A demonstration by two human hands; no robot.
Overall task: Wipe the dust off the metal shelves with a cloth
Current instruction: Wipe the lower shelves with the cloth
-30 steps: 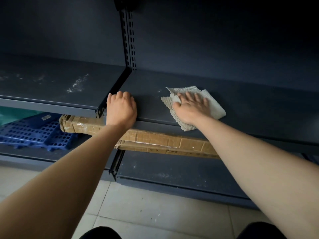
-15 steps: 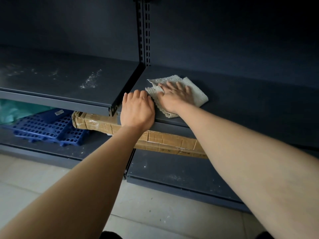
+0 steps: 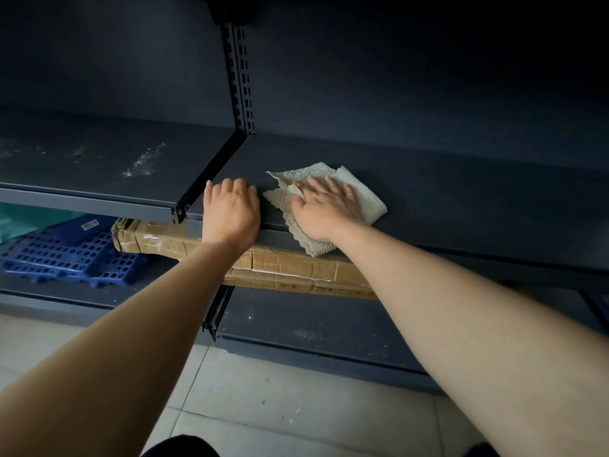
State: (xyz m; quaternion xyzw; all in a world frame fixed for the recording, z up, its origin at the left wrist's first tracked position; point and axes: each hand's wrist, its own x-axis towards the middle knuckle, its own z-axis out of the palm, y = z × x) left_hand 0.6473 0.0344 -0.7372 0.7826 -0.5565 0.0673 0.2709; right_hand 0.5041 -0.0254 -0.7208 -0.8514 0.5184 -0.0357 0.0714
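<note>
The dark metal shelf (image 3: 461,199) on the right carries a pale textured cloth (image 3: 367,201) near its front left corner, one end hanging over the front edge. My right hand (image 3: 324,206) presses flat on the cloth with its fingers spread. Just to the left, my left hand (image 3: 230,211) rests on the same shelf's front edge, fingers bent onto the top. A neighbouring left shelf (image 3: 82,179) shows white dust streaks (image 3: 145,163).
A slotted upright post (image 3: 242,77) divides the two shelf bays. Below lie a taped cardboard box (image 3: 296,268), blue perforated plastic panels (image 3: 66,255) and a dusty bottom shelf (image 3: 313,324). Pale floor tiles (image 3: 296,407) lie beneath.
My right hand slid the cloth left along the shelf until it nearly met my left hand, then drew back slightly right. The left hand stayed on the shelf edge.
</note>
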